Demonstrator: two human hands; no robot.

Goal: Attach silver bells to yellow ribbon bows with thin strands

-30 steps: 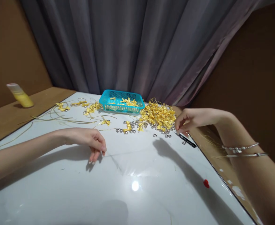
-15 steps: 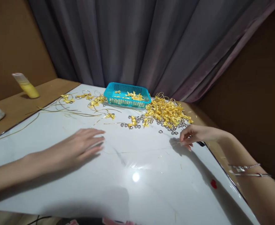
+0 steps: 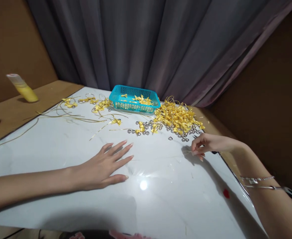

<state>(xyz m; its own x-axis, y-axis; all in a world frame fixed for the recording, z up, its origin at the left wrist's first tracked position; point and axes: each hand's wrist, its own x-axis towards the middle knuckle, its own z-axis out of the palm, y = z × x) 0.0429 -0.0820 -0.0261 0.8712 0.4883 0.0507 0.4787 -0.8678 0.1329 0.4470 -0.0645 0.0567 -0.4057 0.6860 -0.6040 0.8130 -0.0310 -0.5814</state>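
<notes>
My left hand (image 3: 111,163) lies flat on the white tabletop (image 3: 160,205), palm down with its fingers spread. Further right, my right hand (image 3: 200,146) is closed in a pinch on a thin, pale thread (image 3: 187,152). A small loop of it shows at the fingertips, and a faint line runs left across the table toward my left hand. Behind my right hand lies a heap of yellow ribbon bows (image 3: 177,114) with golden cords. Small silver rings or beads (image 3: 183,134) are scattered along the heap's front.
A blue plastic basket (image 3: 136,108) holding some yellow bows stands at the back. More bows (image 3: 69,103) and loose golden cords (image 3: 71,116) lie at the back left. A bottle with yellow contents (image 3: 26,91) stands at the far left. A red heart-shaped spot (image 3: 226,193) is near the right edge.
My left hand has moved right and come down flat, its fingers spreading apart. My right hand has stayed nearly in place, still pinching the thread.
</notes>
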